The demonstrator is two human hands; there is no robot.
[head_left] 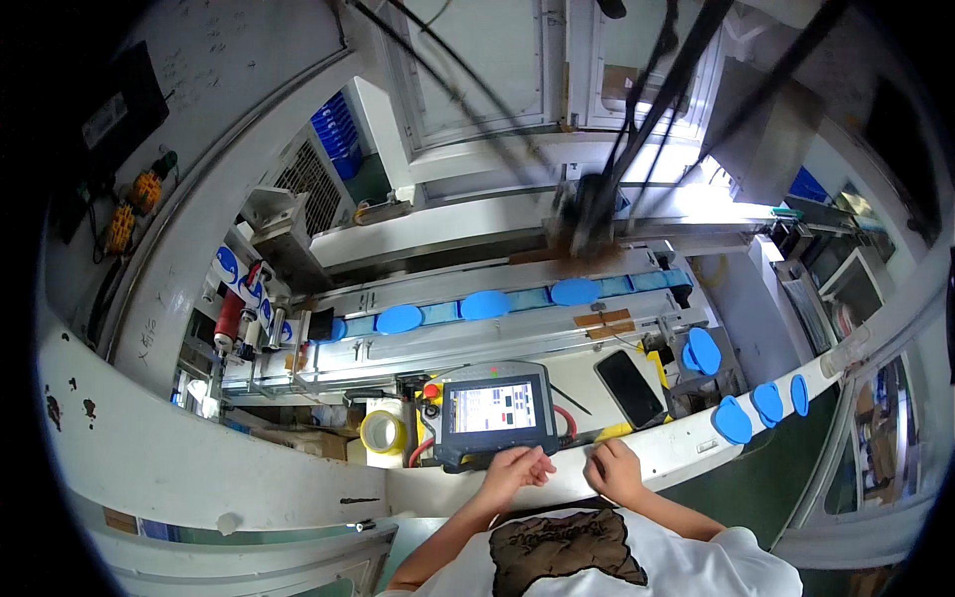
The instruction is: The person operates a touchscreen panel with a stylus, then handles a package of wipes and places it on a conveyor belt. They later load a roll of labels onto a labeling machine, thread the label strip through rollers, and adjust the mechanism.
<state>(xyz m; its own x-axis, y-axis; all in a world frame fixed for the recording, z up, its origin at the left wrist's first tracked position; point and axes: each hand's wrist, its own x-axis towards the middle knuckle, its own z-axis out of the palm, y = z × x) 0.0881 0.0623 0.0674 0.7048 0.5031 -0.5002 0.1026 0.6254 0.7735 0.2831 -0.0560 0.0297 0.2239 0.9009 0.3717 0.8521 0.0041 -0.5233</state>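
Note:
My left hand (517,473) rests at the lower edge of a handheld control panel (494,410) with a lit screen and a red knob; its fingers are loosely bent and apart, with nothing seen in them. My right hand (615,471) lies on the white ledge (438,490), fingers curled in and nothing visible inside. Beyond it lies a black smartphone (630,388). A thin dark pen-like stick (571,395) is between panel and phone. To the left stands a roll of yellow-edged tape (383,432).
Blue oval discs (485,304) sit spaced along a conveyor belt (530,299) across the machine. Another blue disc (702,351) is on a holder at right; more blue discs (732,420) stand along the ledge. Dark cables and a blurred machine head (594,214) hang over the belt.

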